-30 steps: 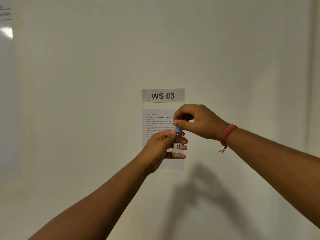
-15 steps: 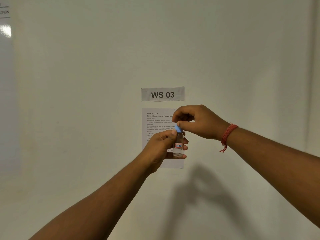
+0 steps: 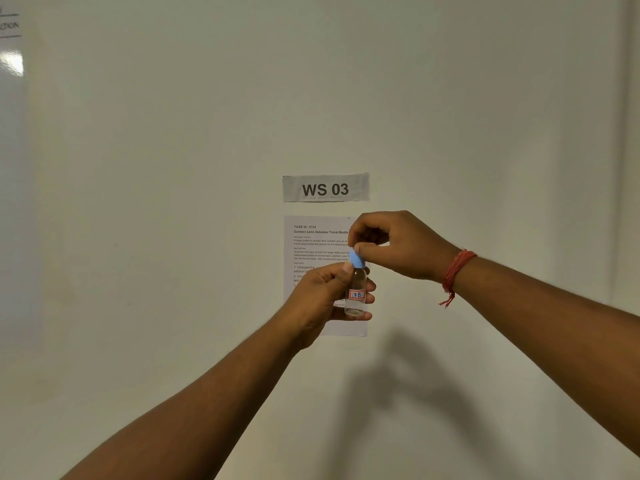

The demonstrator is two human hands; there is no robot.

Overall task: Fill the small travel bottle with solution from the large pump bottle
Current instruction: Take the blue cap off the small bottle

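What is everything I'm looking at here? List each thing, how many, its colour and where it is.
small bottle: one, clear with a red-bordered label, held upright in front of the sheet
cap: one, blue, on top of the bottle
WS 03 sign: one, grey with black letters, on the wall
instruction sheet: one, white, on the wall below the sign
paper: one, partly seen, top left edge
wrist thread: one, red, right wrist
left hand: one, wrapped around the bottle
right hand: one, pinching the cap

plain pale wall (image 3: 173, 202), taped papers (image 3: 325, 188)
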